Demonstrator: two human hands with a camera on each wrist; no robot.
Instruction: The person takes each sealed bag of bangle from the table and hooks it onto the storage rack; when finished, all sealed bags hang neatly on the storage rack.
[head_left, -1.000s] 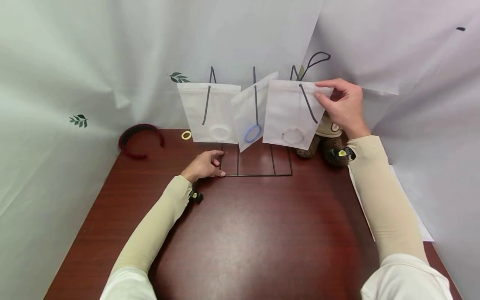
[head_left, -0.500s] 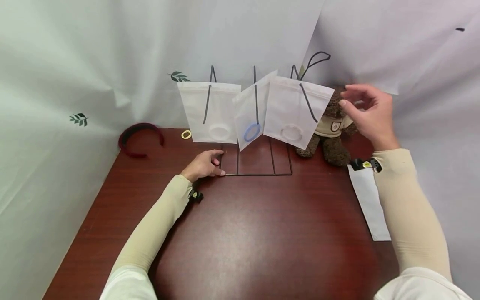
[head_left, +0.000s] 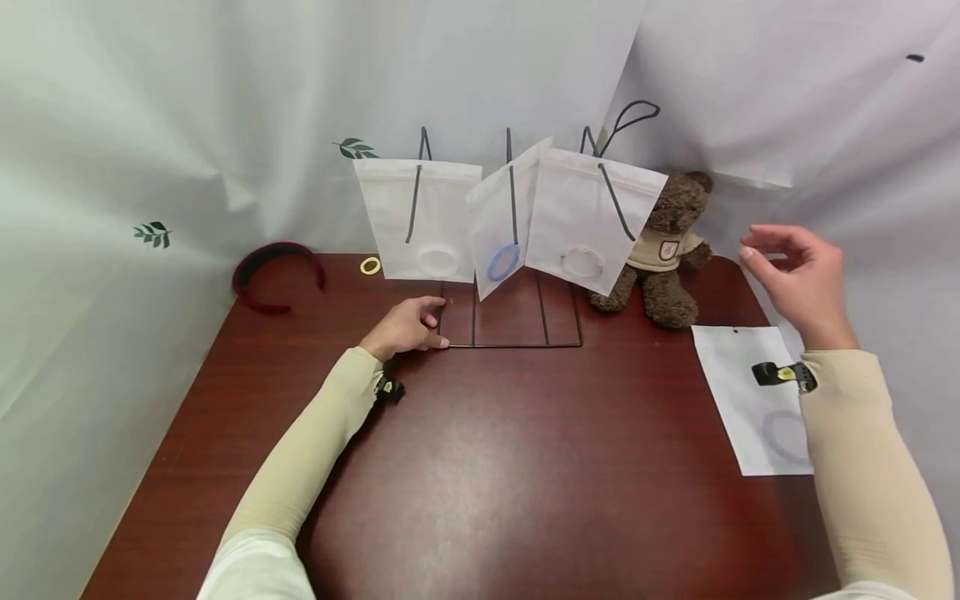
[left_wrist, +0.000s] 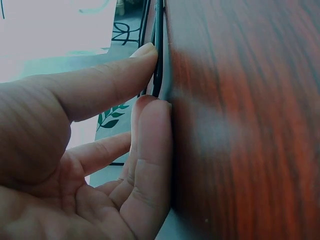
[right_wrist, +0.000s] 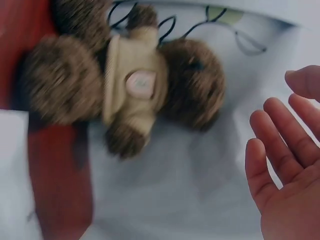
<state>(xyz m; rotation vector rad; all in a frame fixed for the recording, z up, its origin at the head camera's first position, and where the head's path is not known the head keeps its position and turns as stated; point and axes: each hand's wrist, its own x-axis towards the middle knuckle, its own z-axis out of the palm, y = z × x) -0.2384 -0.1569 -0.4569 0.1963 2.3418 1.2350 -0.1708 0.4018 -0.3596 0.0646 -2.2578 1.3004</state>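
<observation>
A black wire rack (head_left: 510,343) stands at the back of the table, and three white pouches hang from its prongs. The left pouch (head_left: 418,218) shows a pale ring, the middle one (head_left: 501,218) a blue ring, the right one (head_left: 588,218) a faint ring. My left hand (head_left: 438,321) lies at the rack's front left corner, where its fingertips (left_wrist: 149,102) press the base wire (left_wrist: 158,45) onto the wood. My right hand (head_left: 757,250) hovers open at the far right, right of a brown teddy bear (head_left: 667,250) (right_wrist: 135,85), and its fingers (right_wrist: 272,160) hold nothing.
A fourth white pouch (head_left: 750,400) with a ring inside lies flat on the table's right side, partly under my right forearm. A dark red headband (head_left: 273,268) and a small yellow ring (head_left: 370,266) lie at the back left. White sheets hang behind and at both sides.
My right hand has let go of the right pouch's top corner and moved right and lower, uncovering the bear and the flat pouch. The left hand has stayed put.
</observation>
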